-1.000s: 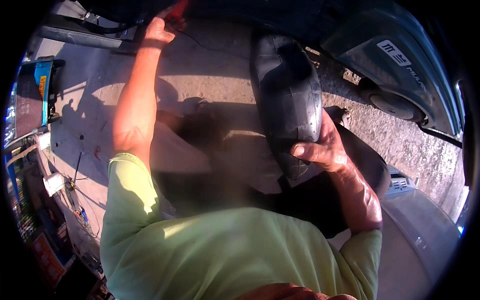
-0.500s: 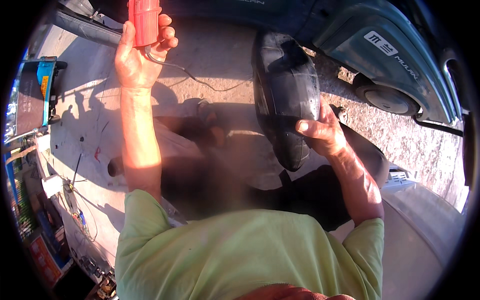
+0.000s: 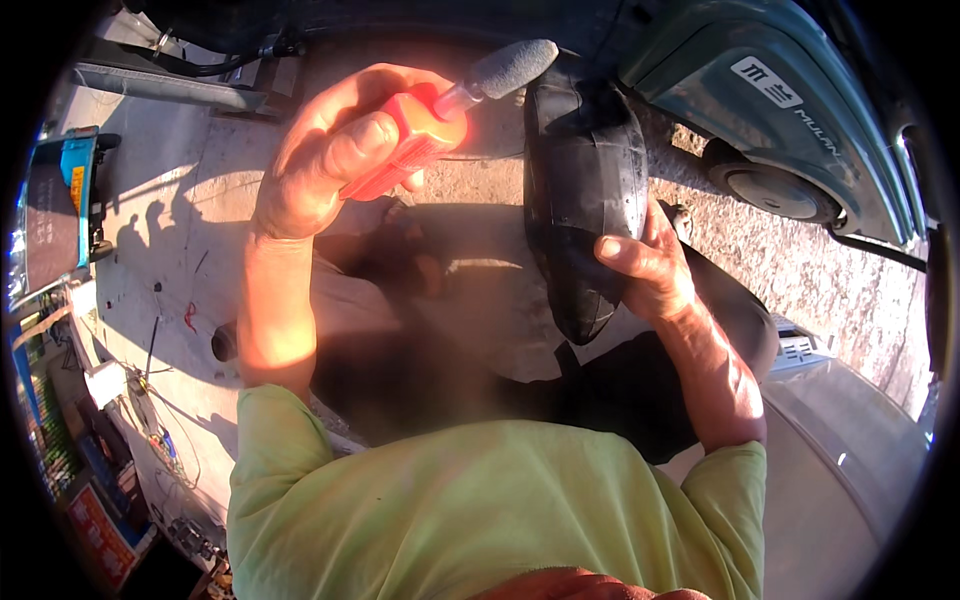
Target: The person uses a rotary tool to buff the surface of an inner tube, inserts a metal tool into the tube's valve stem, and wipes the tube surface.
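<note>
My left hand (image 3: pixel 325 150) is closed around a red hand-held rotary grinder (image 3: pixel 400 150), thumb pressed along its side. The grinder's tip, a grey rounded grinding stone (image 3: pixel 513 68) on a metal shank, points to the upper right, close to the top of a black inflated inner tube (image 3: pixel 585 165). Whether the stone touches the rubber, I cannot tell. With my right hand (image 3: pixel 655 265) I grip the lower right side of the tube, thumb on the face towards me. The tube stands roughly upright above my dark-trousered leg.
A dark green vehicle panel (image 3: pixel 750 120) with a small wheel (image 3: pixel 780 190) stands at the upper right. A grey metal bar (image 3: pixel 165 88) runs across the upper left. A blue-framed cart (image 3: pixel 85 180) is on the left. Cables and tools lie on the concrete at lower left.
My left hand has come down and turned over, bringing the grinder's stone towards the tube's top. The tube has shifted slightly right, still held by my right hand.
</note>
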The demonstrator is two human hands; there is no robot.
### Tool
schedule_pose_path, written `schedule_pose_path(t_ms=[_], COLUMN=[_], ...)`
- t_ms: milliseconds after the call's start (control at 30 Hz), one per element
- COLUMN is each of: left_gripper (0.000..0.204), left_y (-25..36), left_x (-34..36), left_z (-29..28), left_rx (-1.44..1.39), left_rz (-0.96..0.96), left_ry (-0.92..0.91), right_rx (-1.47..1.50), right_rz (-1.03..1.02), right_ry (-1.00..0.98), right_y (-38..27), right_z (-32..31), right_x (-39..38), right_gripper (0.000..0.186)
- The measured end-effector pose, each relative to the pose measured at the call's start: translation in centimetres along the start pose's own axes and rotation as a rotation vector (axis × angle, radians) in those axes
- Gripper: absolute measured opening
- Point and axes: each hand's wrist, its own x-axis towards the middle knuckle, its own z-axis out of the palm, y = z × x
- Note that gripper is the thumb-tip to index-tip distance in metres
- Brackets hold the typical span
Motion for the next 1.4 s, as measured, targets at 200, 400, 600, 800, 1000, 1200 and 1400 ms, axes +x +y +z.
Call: schedule_pose_path(t_ms=[200,400,600,800,1000,1200,1400], left_gripper=[0.052,0.041,0.041,0.042,0.043,0.044,0.045], left_y=[1.7,2.0,2.3,2.3,2.3,2.2,2.1], left_x=[0.0,-0.4,-0.7,-0.8,-1.0,-1.1,-1.1], left_z=[3.1,3.5,4.1,4.3,4.5,4.7,4.9], left_rx=[0.536,0.679,0.79,0.786,0.839,0.846,0.867], left_rz=[0.098,0.169,0.21,0.2,0.204,0.175,0.169], left_ry=[-0.053,-0.068,-0.053,-0.042,-0.002,0.021,0.025], right_rx=[-0.029,-0.029,-0.07,-0.097,-0.093,-0.107,-0.162], right_rz=[-0.004,-0.004,-0.032,0.0,-0.021,-0.023,-0.025], right_ry=[0.033,-0.061,-0.016,0.014,0.032,0.024,0.014], right_y=[-0.8,-1.0,-0.4,-0.3,-0.4,-0.4,-0.4], right_z=[1.0,0.6,0.7,0.7,0.9,0.9,1.0], right_x=[0.3,0.3,0.2,0.2,0.0,0.2,0.1], right_gripper=[0.076,0.075,0.071,0.072,0.07,0.068,0.07])
